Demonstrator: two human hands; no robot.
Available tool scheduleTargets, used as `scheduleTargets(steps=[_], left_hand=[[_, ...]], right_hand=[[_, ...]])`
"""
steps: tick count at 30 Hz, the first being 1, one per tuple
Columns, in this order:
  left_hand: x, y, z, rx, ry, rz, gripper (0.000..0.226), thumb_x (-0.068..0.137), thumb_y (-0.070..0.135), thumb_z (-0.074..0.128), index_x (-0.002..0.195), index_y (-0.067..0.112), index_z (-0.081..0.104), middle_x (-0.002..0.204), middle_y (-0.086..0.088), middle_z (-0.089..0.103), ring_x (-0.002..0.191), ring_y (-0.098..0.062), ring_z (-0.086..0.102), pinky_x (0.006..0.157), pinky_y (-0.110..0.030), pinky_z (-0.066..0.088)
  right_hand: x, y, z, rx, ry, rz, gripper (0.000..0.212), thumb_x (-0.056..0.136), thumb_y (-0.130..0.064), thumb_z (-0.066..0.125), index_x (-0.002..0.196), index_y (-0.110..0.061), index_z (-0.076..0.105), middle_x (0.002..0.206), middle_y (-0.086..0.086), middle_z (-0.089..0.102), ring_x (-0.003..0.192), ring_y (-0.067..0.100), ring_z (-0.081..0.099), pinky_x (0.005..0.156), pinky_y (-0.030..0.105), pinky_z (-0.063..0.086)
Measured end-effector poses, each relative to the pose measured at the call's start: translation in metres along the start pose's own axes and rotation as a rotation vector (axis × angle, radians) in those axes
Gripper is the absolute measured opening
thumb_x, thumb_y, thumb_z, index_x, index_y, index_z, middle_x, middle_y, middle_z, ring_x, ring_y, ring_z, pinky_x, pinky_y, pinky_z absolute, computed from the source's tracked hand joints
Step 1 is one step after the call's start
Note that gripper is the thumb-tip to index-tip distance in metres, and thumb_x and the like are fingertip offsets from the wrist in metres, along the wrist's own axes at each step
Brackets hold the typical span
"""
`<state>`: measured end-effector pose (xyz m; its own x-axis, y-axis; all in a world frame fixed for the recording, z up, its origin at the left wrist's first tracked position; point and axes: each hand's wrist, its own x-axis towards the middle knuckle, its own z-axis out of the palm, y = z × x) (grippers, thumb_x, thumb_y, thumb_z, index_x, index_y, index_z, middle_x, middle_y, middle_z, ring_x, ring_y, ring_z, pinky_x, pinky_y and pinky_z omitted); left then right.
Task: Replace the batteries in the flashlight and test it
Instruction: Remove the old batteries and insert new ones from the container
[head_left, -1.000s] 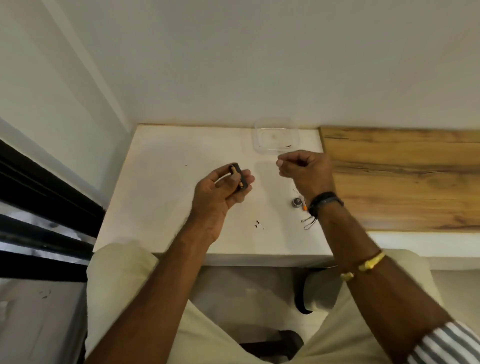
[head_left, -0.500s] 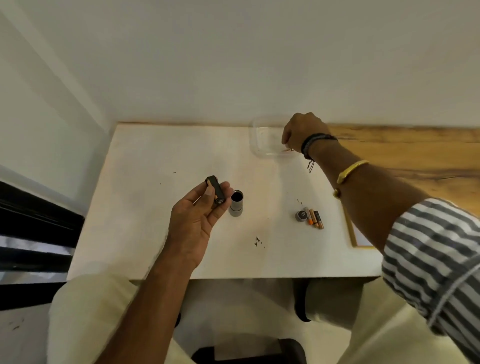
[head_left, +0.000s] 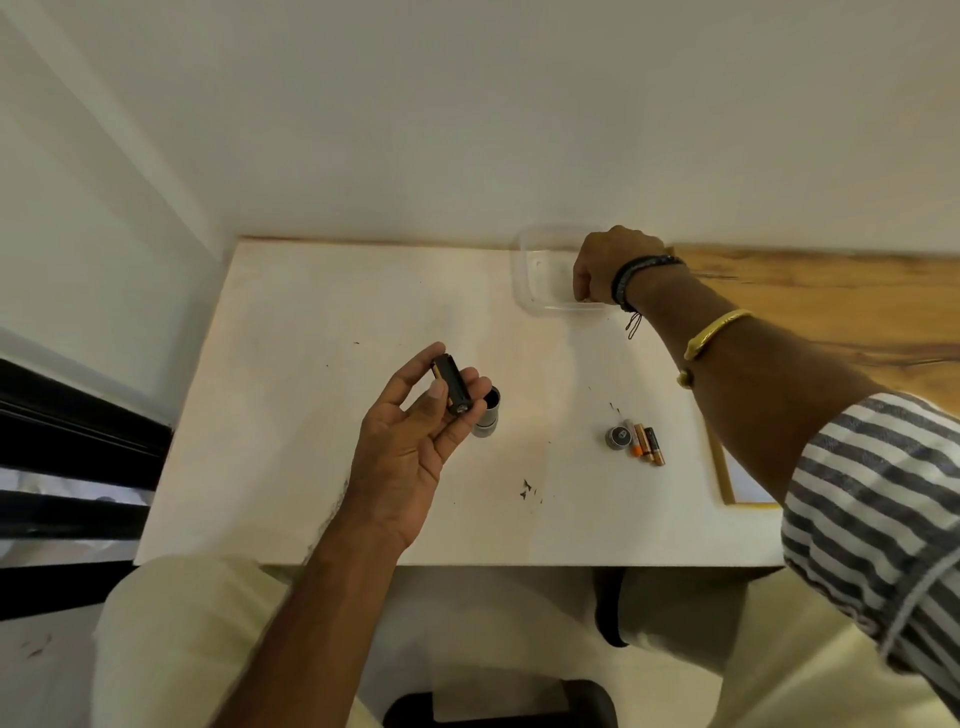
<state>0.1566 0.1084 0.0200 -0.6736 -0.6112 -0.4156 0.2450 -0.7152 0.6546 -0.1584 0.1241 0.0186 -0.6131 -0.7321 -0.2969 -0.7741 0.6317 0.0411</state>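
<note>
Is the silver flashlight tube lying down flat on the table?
No, the flashlight tube stands upright on the table, its open end facing up.

no text, brand, number or sign can be read anywhere in the frame. the batteries (head_left: 647, 442) lying right of centre on the table show only orange, copper and black bands, their print too small to make out. the round cap (head_left: 618, 435) beside them bears a faint mark, too blurred to read.
</note>
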Motion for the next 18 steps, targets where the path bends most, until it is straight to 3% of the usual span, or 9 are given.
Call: scheduleTargets(steps=[5,9,14,16,18], left_hand=[[-0.002,-0.001,0.001,-0.007,-0.016,-0.019,0.037,0.102,0.006,0.045,0.138,0.008,0.052,0.128,-0.026,0.064,0.117,-0.038,0.065,0.100,-0.042,0.052],[-0.005,0.000,0.000,-0.013,-0.025,-0.021,0.037,0.102,0.007,0.046,0.138,0.007,0.053,0.127,-0.026,0.064,0.118,-0.039,0.064,0.101,-0.043,0.051],[-0.011,0.001,0.003,-0.010,-0.022,-0.003,0.037,0.099,0.005,0.051,0.136,0.008,0.055,0.126,-0.024,0.065,0.115,-0.039,0.066,0.098,-0.042,0.054],[-0.016,0.000,0.006,-0.010,-0.035,-0.008,0.036,0.100,0.003,0.050,0.134,0.006,0.056,0.121,-0.026,0.065,0.114,-0.040,0.066,0.095,-0.041,0.056],[-0.022,-0.001,0.008,-0.007,-0.062,-0.029,0.035,0.100,0.002,0.049,0.134,0.005,0.057,0.119,-0.027,0.065,0.113,-0.040,0.066,0.095,-0.041,0.056]], right_hand=[[-0.007,0.000,0.004,-0.018,0.026,-0.046,0.019,0.087,-0.021,0.068,0.103,-0.026,0.076,0.111,0.008,0.070,0.094,0.035,0.067,0.083,0.041,0.058],[-0.011,0.004,0.007,0.177,0.107,0.021,0.011,0.090,-0.028,0.071,0.099,-0.027,0.076,0.109,0.003,0.073,0.098,0.030,0.067,0.080,0.036,0.055],[-0.034,0.005,0.004,0.536,0.264,0.034,0.009,0.091,-0.024,0.071,0.098,-0.024,0.075,0.106,-0.007,0.073,0.092,0.014,0.059,0.058,0.015,0.031],[-0.054,0.001,0.003,0.648,0.287,-0.005,0.007,0.091,-0.024,0.071,0.097,-0.022,0.074,0.105,-0.007,0.073,0.089,0.011,0.060,0.058,0.005,0.033],[-0.077,-0.003,0.004,0.817,0.264,-0.085,0.004,0.091,-0.019,0.071,0.095,-0.021,0.071,0.103,-0.005,0.075,0.095,0.016,0.068,0.074,0.009,0.047]])
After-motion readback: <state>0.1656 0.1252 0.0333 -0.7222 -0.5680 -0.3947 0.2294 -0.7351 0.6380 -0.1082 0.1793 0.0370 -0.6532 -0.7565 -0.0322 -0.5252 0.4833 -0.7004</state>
